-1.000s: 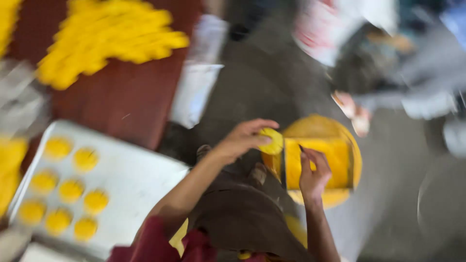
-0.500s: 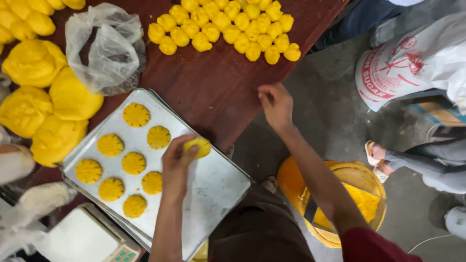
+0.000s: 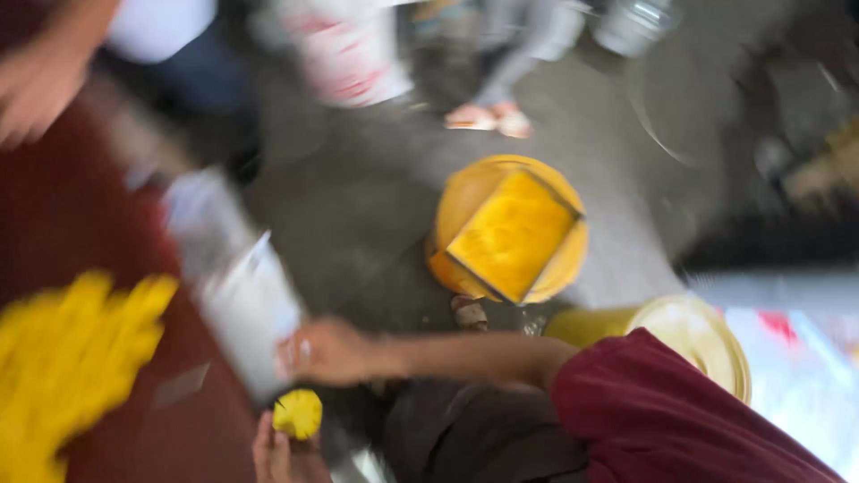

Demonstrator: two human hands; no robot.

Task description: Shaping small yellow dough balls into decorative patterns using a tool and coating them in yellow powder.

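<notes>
Both hands sit low in a badly blurred view. At the bottom edge the left hand (image 3: 279, 452) is cut off by the frame, so only its fingers show, closed up around a small yellow ridged sweet (image 3: 298, 413) that it holds just above the dark red desk (image 3: 107, 268). Just above it the right hand (image 3: 327, 351) reaches across from a bare forearm with a dark red sleeve (image 3: 662, 420); it lies against the lower end of a pale metal tray (image 3: 246, 304), but the smear hides whether its fingers are curled on the rim or merely resting there, so I cannot tell how open it is.

On the desk to the left, a heap of yellow sweets (image 3: 76, 358) is blurred into one mass, with no single piece to be made out. Down on the grey floor (image 3: 358, 215) stands a round orange tub (image 3: 510, 228) with a square yellow slab inside. A second, yellowish bucket (image 3: 689, 335) is half hidden behind the sleeve. Another person's hand (image 3: 36, 89) shows smeared at the top left, and someone's sandalled feet (image 3: 488, 118) at the top
</notes>
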